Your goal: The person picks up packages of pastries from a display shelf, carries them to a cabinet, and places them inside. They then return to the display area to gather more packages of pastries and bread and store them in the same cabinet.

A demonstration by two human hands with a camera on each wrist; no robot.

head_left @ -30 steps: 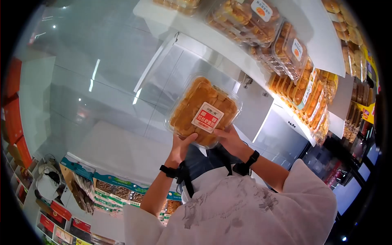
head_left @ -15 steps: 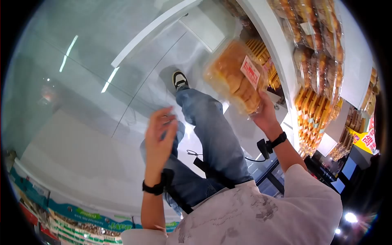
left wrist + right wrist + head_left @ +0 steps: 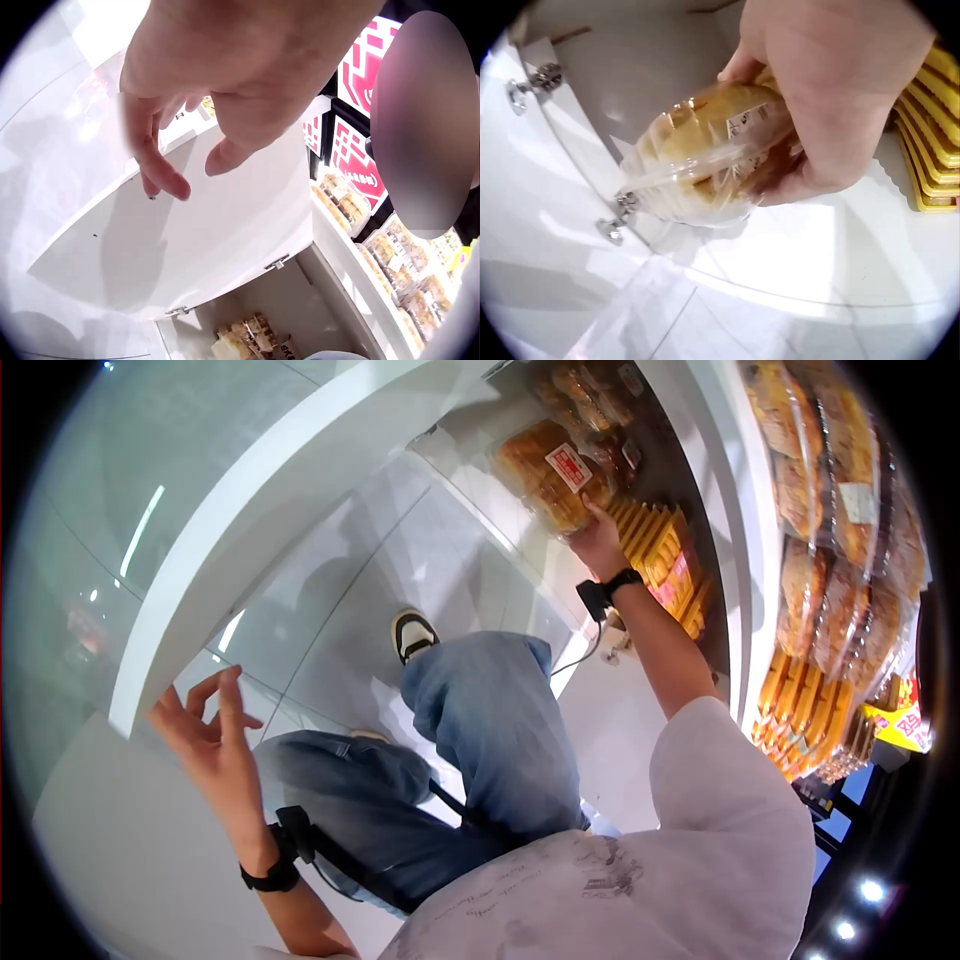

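Observation:
My right hand [image 3: 597, 542] grips a clear plastic box of bread [image 3: 535, 460] by its near side, thumb on the lid beside the red-and-white label. The box is held at the opening of a low white cabinet, and its ribbed clear side [image 3: 697, 161] shows in the right wrist view. My left hand [image 3: 212, 745] is beside the end of the swung-out white cabinet door [image 3: 290, 465], with loosely bent fingers and nothing held. Seen from the left wrist, that hand [image 3: 225, 82] overlaps the upper part of the door [image 3: 217, 217].
Inside the cabinet stand a stack of yellow trays [image 3: 655, 560] and more packed bread [image 3: 590, 395]. Shelves above hold several bread packs [image 3: 835, 580]. Metal hinges [image 3: 615, 217] sit along the cabinet edge. My shoe [image 3: 412, 635] rests on the tiled floor.
Both hands held the bread box at first; the left let go and moved left to the door. My right hand carried the box rightward, then forward to the cabinet opening.

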